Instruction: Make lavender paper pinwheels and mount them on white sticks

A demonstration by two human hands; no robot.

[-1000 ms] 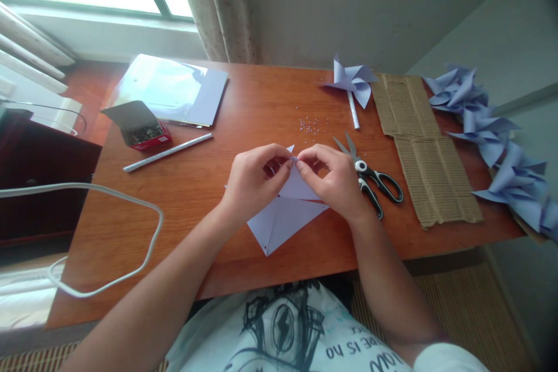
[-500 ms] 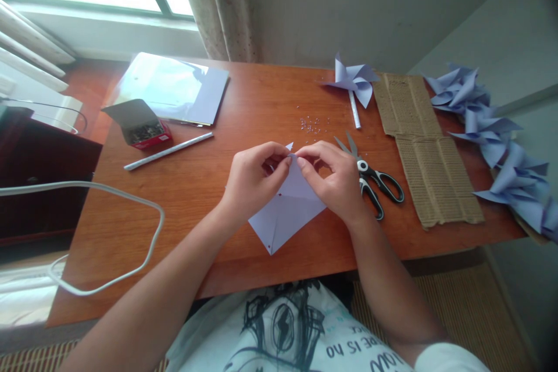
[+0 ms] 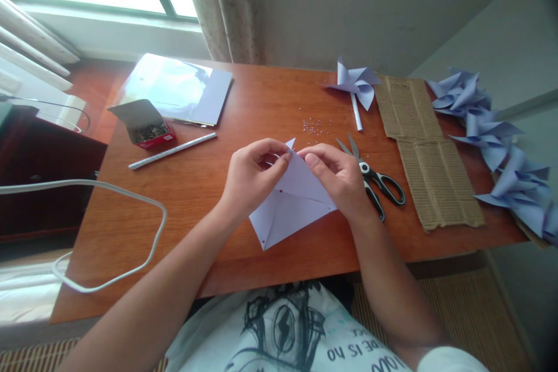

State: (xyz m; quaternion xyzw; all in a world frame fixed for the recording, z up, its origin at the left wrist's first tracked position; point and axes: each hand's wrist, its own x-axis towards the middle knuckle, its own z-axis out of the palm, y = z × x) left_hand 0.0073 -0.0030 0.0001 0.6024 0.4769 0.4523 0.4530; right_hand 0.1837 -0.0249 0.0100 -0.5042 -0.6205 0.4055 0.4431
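Note:
A pale lilac paper square (image 3: 288,218), cut along its diagonals and marked with small dark dots at centre and corners, lies over the table in front of me. My left hand (image 3: 257,171) pinches its far corner between thumb and forefinger. My right hand (image 3: 337,171) is at the same corner, thumb and forefinger close together near the paper's edge; whether they grip it is hard to see. Just right of that hand lie black-and-white scissors (image 3: 375,177), blades pointing away. Small scattered beads (image 3: 316,126) lie beyond the paper.
A finished pinwheel (image 3: 355,84) on a stick stands at the back, beside a cardboard strip (image 3: 429,151). More pinwheels (image 3: 492,122) line the right end. Leftward are a red box of pins (image 3: 152,133), a rolled paper stick (image 3: 172,151), a clear folder (image 3: 183,90) and a white cable (image 3: 163,221).
The paper has turned slightly, its near corner shifting left and its right corner showing more. My right hand has moved a little right, its fingers now slightly apart from the left ones.

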